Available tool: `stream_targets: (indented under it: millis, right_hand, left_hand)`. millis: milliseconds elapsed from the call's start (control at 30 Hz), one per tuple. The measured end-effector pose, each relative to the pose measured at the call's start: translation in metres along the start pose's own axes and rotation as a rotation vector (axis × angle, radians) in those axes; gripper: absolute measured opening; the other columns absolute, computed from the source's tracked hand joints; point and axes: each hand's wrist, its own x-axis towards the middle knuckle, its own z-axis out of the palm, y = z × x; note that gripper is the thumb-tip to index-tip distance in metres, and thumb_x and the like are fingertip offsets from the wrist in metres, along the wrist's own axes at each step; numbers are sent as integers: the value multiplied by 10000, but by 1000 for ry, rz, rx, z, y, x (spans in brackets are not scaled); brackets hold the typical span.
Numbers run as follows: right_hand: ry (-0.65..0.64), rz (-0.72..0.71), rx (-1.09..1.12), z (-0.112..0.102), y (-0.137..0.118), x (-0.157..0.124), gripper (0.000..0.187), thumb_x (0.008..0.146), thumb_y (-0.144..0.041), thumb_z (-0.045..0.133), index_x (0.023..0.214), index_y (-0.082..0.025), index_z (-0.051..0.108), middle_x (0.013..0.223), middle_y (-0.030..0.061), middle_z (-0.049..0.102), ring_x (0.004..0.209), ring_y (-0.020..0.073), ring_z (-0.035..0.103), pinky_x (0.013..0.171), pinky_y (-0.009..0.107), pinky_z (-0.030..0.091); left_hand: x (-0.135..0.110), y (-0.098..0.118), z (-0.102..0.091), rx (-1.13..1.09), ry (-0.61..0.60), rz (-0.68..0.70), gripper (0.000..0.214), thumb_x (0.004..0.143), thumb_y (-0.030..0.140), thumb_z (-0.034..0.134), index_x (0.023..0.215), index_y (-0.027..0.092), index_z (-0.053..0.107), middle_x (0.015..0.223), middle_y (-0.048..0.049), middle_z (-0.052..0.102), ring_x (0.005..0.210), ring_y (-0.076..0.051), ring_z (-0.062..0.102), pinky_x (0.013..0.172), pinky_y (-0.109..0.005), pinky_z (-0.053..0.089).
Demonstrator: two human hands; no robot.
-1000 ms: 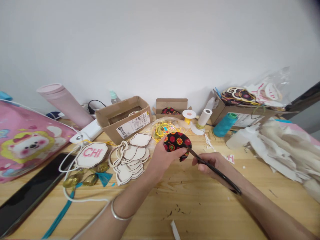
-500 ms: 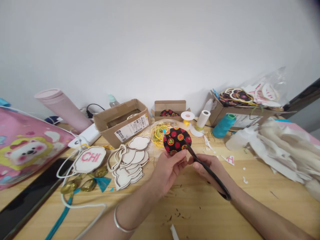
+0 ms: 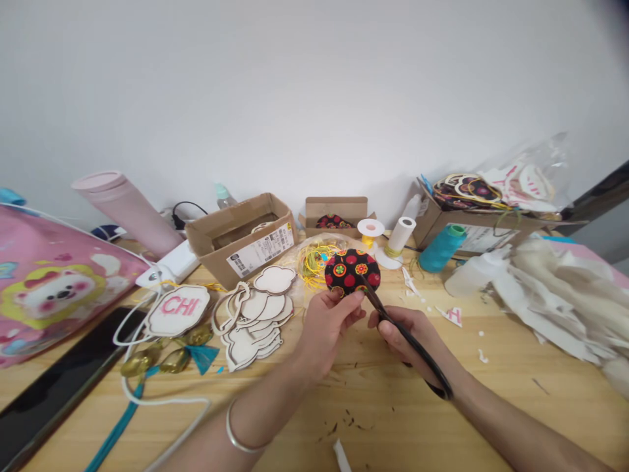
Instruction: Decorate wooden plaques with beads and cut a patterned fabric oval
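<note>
In front of me, my left hand (image 3: 330, 322) pinches the lower edge of a black fabric piece (image 3: 350, 267) with red and yellow round flowers. My right hand (image 3: 410, 333) is closed round black-handled scissors (image 3: 410, 344), their tip end lying at the lower right part of the fabric. How far the blades are apart I cannot tell. Behind the fabric lies a tangle of yellow cord (image 3: 314, 261). Left of my hands is a pile of pale cloud-shaped pieces (image 3: 258, 314).
A cardboard box (image 3: 240, 239) stands back left, a small box (image 3: 336, 208) in the middle, a fuller box (image 3: 472, 226) back right. Spools, a teal thread cone (image 3: 442, 249) and a white bottle (image 3: 474, 274) stand right. A CHI plaque (image 3: 177, 311) and brass bells (image 3: 174, 360) lie left.
The fabric piece has tilted back slightly and looks flatter. Both hands and the scissors have shifted only a little; the grips are the same.
</note>
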Motion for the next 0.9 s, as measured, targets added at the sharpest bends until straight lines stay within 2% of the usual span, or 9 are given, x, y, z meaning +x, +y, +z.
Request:
stream_targets:
  millis: [300,467,667,833,900]
  right_hand:
    - [-9,-11,-79,-6,-1,3,560,666,-720,574,658,-161,542,449,-80,279,401,53,223,366,210,144]
    - [-63,-2,-104,-11,4,3,554,677,-724,565,644,-172,531,444,-83,249,400,56,217,369,216,141]
    - [-87,-10,-158,-16,4,5,559,663,-711,587,629,-155,553,505,-56,305,460,63,225,404,220,154]
    - [-51,-30,-132,-14,2,6,563,655,-717,588,614,-158,539,517,-50,327,465,64,239,413,221,166]
    - [-40,-21,-118,-12,0,5,571,658,-734,569,633,-164,535,491,-60,310,439,62,239,400,223,162]
  left_hand:
    - [2,7,-2,85,-44,-17,193,585,244,811,608,131,656,546,43,564,512,-47,477,592,-198,470]
    - [5,9,-8,153,-82,-25,177,596,246,802,632,141,665,573,43,577,515,-48,466,615,-220,464]
    - [7,15,-12,206,-112,-52,181,584,235,802,598,135,652,530,43,539,517,-60,457,613,-235,456]
    - [6,17,-12,175,-154,-52,133,644,237,774,644,136,687,555,38,548,528,-57,462,662,-252,499]
    - [5,15,-11,160,-176,-43,125,653,234,771,718,144,714,639,12,615,587,-77,520,692,-267,516]
